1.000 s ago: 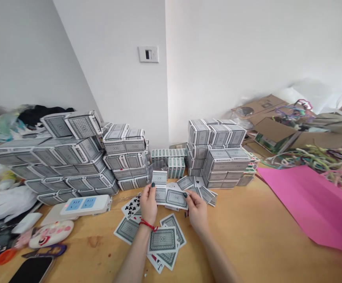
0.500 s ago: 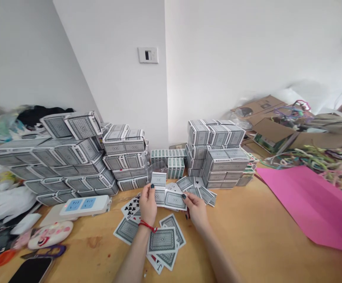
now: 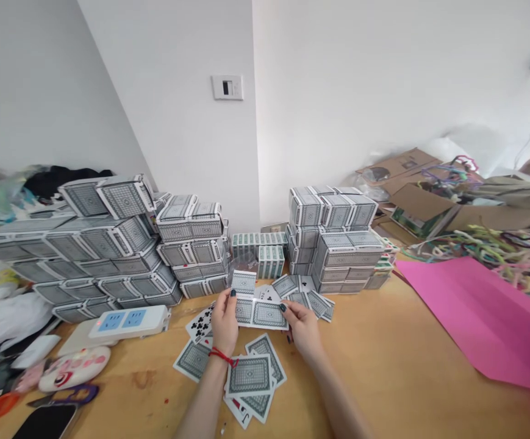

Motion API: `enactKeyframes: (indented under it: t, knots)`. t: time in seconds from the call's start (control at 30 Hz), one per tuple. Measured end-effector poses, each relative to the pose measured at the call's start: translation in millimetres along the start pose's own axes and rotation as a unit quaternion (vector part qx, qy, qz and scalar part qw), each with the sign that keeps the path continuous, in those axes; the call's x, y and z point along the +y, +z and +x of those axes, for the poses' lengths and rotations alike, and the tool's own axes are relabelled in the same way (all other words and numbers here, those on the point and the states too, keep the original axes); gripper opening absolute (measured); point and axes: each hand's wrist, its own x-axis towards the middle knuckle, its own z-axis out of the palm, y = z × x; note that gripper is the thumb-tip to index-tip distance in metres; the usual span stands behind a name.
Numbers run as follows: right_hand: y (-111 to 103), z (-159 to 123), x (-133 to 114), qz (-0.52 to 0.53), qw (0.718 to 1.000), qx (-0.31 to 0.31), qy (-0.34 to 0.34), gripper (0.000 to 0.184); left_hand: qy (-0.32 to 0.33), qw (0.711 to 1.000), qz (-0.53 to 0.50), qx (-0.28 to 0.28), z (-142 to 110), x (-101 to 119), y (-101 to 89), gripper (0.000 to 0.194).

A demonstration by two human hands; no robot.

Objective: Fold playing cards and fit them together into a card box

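Note:
My left hand [image 3: 224, 323] and my right hand [image 3: 302, 326] each pinch green-backed playing cards [image 3: 261, 312] above the wooden table [image 3: 383, 360]. One card [image 3: 243, 282] stands up behind the others at my left thumb. The right hand grips the right edge of the flat card. Loose cards [image 3: 250, 375] lie face down under my wrists, and a clubs card [image 3: 200, 322] lies face up to the left. More loose cards [image 3: 313, 299] are spread just beyond my fingers.
Stacks of green card boxes rise at the left [image 3: 109, 244] and centre right [image 3: 338, 238]. A white power strip [image 3: 127, 321], a phone [image 3: 45, 422] and toys sit at the left. A pink sheet [image 3: 479, 317] and cardboard boxes [image 3: 429, 195] with coloured strips fill the right.
The hands have stayed almost in place with the cards between them. The view has shifted slightly to the right.

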Motion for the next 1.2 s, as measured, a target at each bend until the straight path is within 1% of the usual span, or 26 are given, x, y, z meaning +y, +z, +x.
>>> enactKeyframes:
  t: [0.3, 0.47, 0.63, 0.8, 0.93, 1.13, 1.2]
  knots:
    - [2.5, -2.7, -3.3, -0.007, 1.000, -0.005, -0.015, 0.046, -0.015, 0.999, -0.023, 0.018, -2.1, -1.9, -1.1, 0.028]
    - [4.2, -5.0, -6.1, -0.001, 1.000, -0.010, -0.005, 0.048, -0.024, 0.999, 0.009, 0.033, -0.3, -6.0, -1.0, 0.028]
    - [3.0, -3.6, -5.9, 0.001, 1.000, -0.006, 0.008, 0.050, -0.003, 0.999, 0.028, 0.035, -0.3, -4.9, -1.6, 0.029]
    - [3.1, -4.5, -7.6, -0.008, 1.000, -0.012, 0.000, 0.048, 0.016, 0.999, 0.026, 0.041, -2.3, -1.4, -1.4, 0.029]
    - [3.5, -5.0, -8.4, -0.001, 1.000, -0.017, 0.000, 0.047, 0.020, 0.999, 0.035, 0.037, -3.3, -1.7, -1.3, 0.030]
    - [3.1, -2.7, -6.7, -0.008, 1.000, -0.023, -0.001, 0.049, 0.031, 0.997, 0.040, 0.064, -4.8, -3.4, -2.0, 0.032]
    - [2.8, -2.5, -6.6, -0.012, 1.000, -0.029, -0.004, 0.049, 0.035, 0.997, 0.041, 0.063, -5.0, -2.4, -2.3, 0.032]
